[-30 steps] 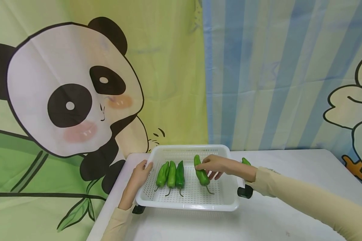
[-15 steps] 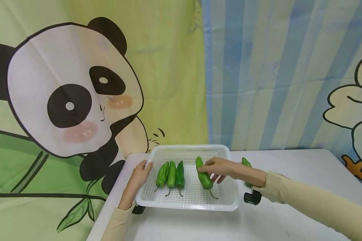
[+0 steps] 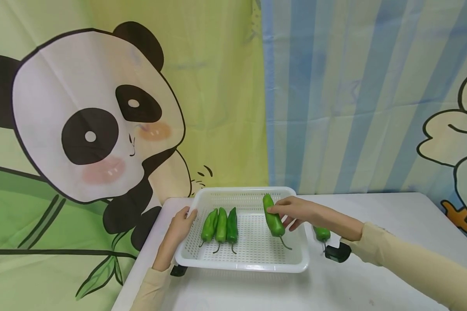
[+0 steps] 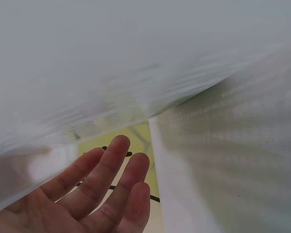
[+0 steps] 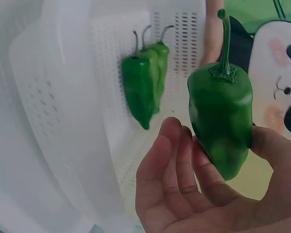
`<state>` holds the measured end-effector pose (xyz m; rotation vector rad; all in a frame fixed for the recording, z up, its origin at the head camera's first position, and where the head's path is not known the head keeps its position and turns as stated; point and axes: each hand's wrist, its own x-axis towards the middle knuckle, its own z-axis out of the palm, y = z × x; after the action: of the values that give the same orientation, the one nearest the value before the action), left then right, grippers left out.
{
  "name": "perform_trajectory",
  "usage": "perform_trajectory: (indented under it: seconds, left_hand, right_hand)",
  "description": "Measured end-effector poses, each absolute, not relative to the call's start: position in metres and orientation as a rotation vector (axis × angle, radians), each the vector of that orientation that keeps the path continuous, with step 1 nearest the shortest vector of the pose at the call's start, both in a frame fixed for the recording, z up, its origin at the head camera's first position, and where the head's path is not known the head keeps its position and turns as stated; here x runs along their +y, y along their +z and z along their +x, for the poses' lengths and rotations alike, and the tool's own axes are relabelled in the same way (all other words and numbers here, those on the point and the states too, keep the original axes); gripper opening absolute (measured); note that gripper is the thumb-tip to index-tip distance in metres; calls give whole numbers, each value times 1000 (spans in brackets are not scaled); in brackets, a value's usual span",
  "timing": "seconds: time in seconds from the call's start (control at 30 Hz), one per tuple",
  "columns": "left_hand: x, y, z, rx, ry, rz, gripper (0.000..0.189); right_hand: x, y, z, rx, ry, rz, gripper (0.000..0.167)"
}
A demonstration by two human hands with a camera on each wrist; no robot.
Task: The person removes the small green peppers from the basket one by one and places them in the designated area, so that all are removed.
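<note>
My right hand (image 3: 295,209) pinches a green pepper (image 3: 273,218) between thumb and fingers, over the right part of a white plastic basket (image 3: 241,267). The right wrist view shows this pepper (image 5: 220,116) stem up, with the other fingers loosely bent beside it. Three green peppers (image 3: 221,226) lie side by side in the basket's left half, stems toward me. At the basket's left rim is my left hand (image 3: 180,224), its thumb at the rim. The left wrist view shows the left hand's fingers (image 4: 104,182) relaxed and spread outside the basket wall.
Another green pepper (image 3: 321,233) lies on the white table (image 3: 377,242) right of the basket, partly hidden by my right forearm. Behind the table hangs a printed curtain (image 3: 225,95) with a panda.
My right hand has moved to the right and slightly away from me with the pepper, widening its distance from the three others. My left hand and the basket have stayed in place.
</note>
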<state>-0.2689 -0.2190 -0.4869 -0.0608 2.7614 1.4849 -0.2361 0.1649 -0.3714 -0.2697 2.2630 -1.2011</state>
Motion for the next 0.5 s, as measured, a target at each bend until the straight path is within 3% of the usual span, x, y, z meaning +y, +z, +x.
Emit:
perform_trajectory:
  seconds: [0.27,0.5]
  left_hand:
    - [-219,-488,-271,2790,1441,-77,44]
    - [-219,-488,-271,2792,1443,-77,41]
  right_hand:
    - [188,-366,-238,2214,-1264,-262,48]
    - [205,-368,-235,2241,-1242,-246,45]
